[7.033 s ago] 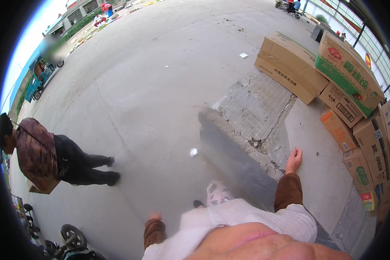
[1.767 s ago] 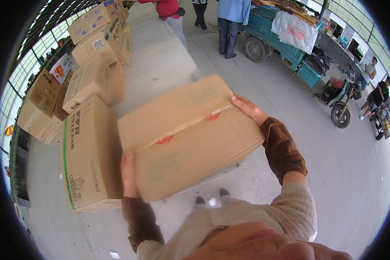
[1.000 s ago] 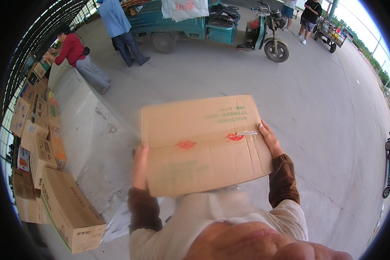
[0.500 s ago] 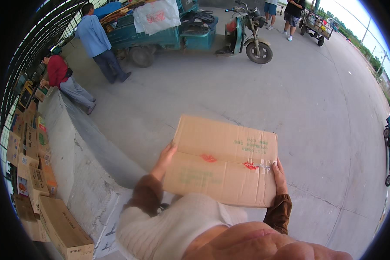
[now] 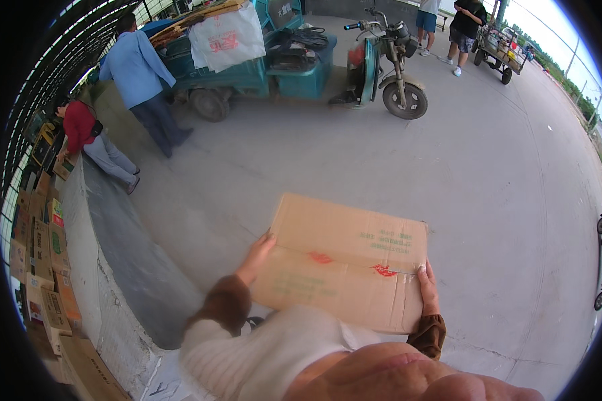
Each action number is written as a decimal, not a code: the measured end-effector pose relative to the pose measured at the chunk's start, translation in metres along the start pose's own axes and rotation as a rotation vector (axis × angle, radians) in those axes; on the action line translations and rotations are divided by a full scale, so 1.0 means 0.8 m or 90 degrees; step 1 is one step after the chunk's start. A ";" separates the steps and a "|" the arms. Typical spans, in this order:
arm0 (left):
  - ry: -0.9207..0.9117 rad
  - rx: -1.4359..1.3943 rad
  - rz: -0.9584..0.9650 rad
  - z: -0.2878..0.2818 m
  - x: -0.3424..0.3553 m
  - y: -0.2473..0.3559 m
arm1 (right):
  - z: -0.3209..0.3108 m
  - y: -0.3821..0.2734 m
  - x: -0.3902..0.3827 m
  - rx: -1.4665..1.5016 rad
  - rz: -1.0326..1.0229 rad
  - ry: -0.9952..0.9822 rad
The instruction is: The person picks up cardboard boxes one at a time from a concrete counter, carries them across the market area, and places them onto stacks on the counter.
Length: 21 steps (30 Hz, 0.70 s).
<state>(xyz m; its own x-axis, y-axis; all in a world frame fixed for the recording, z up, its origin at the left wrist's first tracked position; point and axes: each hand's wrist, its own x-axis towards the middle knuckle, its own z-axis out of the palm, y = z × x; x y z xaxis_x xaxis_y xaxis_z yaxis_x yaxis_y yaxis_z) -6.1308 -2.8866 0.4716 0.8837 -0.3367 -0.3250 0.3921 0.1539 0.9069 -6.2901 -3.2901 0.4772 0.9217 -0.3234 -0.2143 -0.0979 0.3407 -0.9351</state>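
A flat-topped brown cardboard box (image 5: 341,264) is held in front of my body, with green print and two red marks on its upper face. My left hand (image 5: 257,257) grips its left side, thumb along the edge. On the opposite side my right hand (image 5: 428,287) is closed round the box, the thumb resting on top near a strip of clear tape. The fingers under the box are hidden. Dark brown cuffs cover both my wrists.
A low concrete wall (image 5: 107,281) runs along my left, with several stacked cartons (image 5: 40,247) beyond it. Ahead stands a loaded teal cargo tricycle (image 5: 301,77). A person in blue (image 5: 137,70) and one in red (image 5: 80,123) are at the left; a loaded cart (image 5: 498,50) is far right.
The box stays between both hands and sits slightly lower in view. The tricycle, people and wall have shifted downward in the picture as my view moved.
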 end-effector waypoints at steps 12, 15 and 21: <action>0.048 -0.001 0.039 0.132 0.254 0.021 | -0.091 -0.099 0.283 -0.048 0.022 -0.016; 0.044 -0.021 0.044 0.206 0.329 0.048 | -0.148 -0.135 0.389 -0.053 0.035 -0.014; 0.120 0.012 0.058 0.336 0.483 0.105 | -0.244 -0.229 0.585 -0.021 0.011 -0.074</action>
<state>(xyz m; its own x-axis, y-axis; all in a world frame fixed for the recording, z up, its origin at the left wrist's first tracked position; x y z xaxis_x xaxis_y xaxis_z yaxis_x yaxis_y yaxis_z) -5.8252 -3.2534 0.4942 0.9483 -0.1416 -0.2841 0.3049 0.1581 0.9392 -5.9142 -3.6762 0.4931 0.9566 -0.2130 -0.1987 -0.1250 0.3158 -0.9405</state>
